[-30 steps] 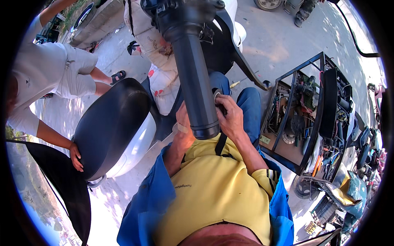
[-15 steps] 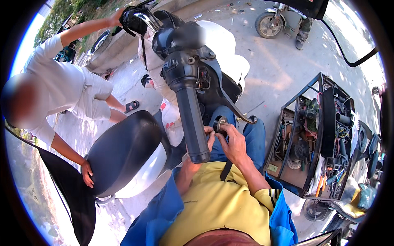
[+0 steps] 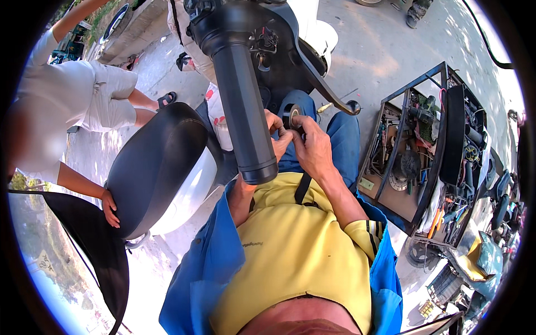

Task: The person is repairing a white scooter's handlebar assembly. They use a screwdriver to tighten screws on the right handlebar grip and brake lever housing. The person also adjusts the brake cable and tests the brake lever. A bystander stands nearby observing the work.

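Observation:
A small roll of black tape with a pale core is held upright in front of my blue trousers. My right hand is closed on its right side, thumb and fingers pinching it. My left hand is closed too, its fingertips at the roll's lower left edge and its thumb tip meeting my right thumb. Part of the left hand and wrist is hidden behind the black handlebar grip. Above the hands, a dark brake lever curves down to the right. Exposed wiring shows at the switch housing beside the grip.
A black scooter seat is at the left, with another person's hand resting on it. To the right stands a metal-framed tool box full of tools and parts. A black shoe shows at the far edge.
The view has tipped, so the handlebar, tool box and my hands sit higher. My left fingers have come further around the roll's left side; my right hand keeps its hold.

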A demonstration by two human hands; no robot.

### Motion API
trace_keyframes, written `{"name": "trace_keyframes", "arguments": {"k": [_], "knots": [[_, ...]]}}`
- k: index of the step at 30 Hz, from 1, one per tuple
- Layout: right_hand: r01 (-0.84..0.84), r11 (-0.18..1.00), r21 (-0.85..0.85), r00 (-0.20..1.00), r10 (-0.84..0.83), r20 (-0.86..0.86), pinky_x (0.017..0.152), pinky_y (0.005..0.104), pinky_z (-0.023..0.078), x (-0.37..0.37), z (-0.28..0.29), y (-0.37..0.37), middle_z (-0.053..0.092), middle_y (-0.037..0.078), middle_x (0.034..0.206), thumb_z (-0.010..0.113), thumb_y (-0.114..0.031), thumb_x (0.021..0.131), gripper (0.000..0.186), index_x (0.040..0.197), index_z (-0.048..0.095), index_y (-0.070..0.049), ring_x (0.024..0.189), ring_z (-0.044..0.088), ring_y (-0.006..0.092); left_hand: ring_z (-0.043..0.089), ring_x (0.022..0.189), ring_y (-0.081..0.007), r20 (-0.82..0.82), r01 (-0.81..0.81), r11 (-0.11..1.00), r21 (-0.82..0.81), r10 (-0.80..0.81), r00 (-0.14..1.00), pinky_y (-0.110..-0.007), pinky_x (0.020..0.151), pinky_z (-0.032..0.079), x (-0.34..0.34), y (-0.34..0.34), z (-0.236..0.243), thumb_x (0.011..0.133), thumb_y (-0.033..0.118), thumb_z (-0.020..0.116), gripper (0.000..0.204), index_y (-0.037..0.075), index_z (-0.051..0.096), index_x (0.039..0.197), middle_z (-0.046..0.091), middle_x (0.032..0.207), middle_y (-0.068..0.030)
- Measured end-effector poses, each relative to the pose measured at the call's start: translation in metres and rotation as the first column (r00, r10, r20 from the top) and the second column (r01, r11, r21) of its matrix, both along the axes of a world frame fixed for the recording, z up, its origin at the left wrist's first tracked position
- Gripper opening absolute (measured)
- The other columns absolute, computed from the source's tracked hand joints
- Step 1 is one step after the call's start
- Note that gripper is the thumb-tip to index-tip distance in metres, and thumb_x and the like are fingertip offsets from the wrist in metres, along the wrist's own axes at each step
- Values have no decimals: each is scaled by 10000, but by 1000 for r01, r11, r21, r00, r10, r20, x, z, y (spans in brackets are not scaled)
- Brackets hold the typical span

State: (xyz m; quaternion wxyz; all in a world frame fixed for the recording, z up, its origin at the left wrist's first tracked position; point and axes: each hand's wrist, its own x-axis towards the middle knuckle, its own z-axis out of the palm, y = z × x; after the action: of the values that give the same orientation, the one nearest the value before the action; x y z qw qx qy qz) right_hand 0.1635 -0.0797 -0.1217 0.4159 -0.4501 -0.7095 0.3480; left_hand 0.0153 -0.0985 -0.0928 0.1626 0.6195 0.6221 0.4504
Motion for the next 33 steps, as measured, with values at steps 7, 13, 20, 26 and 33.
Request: {"name": "trace_keyframes", "arguments": {"k": [7,13,20,26,33], "knots": [[48,973,-227,999,-45,17,746,423,573,-1,4,-3,732,190,1033,772,-117,911,281,1135,641,-10,913,718,400,639,737,-118,442,-24,994,-106,69,894,-258,678,524,-2,-18,-5,851,-21,772,135,-6,697,962,686,893,-53],[50,990,132,993,-64,98,717,440,572,-5,6,1,719,142,1001,769,-105,898,271,1116,627,-29,896,711,379,650,741,-144,-43,52,991,123,-47,998,-270,685,534,-12,-12,-9,883,-13,769,118,-11,709,985,691,911,-78],[-22,982,186,980,-15,197,729,434,560,8,16,11,712,132,974,779,-140,882,308,1130,623,-42,901,702,354,615,717,-152,14,80,996,40,-81,997,-269,683,518,-3,-6,-1,899,-5,731,106,-16,629,923,632,855,-73],[1,995,104,973,-25,230,828,464,488,28,38,30,687,116,956,773,-211,903,298,1137,655,-69,928,660,330,581,775,-85,913,137,980,-144,78,402,-241,718,499,-12,-3,-34,964,39,691,86,-4,620,987,599,876,-5],[-211,911,354,918,61,391,819,400,384,51,112,91,586,36,892,737,-194,907,136,1029,736,-134,906,544,253,602,770,-82,659,110,991,-75,-33,751,-230,768,494,8,45,42,1020,187,711,174,18,698,1063,653,873,-10]]}}
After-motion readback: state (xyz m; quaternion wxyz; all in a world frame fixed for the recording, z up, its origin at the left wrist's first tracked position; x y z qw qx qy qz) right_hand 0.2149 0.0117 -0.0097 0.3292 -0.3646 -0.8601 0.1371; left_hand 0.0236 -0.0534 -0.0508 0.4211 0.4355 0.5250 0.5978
